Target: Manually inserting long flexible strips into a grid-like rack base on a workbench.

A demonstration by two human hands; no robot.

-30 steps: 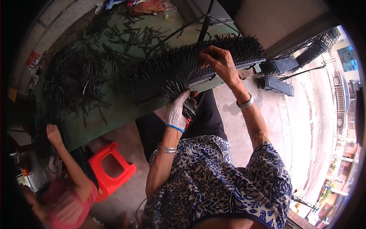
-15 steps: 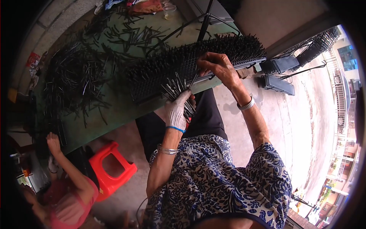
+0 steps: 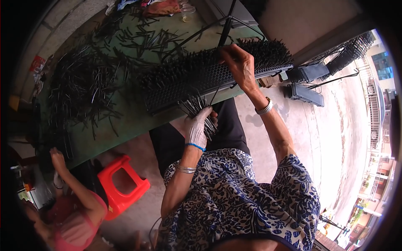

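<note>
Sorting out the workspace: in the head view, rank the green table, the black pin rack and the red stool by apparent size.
1. green table
2. black pin rack
3. red stool, though it sits lower, farther from the camera.

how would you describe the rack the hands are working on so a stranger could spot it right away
Start at the green table strewn with loose black pins. Along its near edge lies a long black rack, a perforated board. Unlike the scattered pins around it, its pins stand upright in dense rows, and the right hand rests on top while the left hand holds a bundle just below it.
</note>
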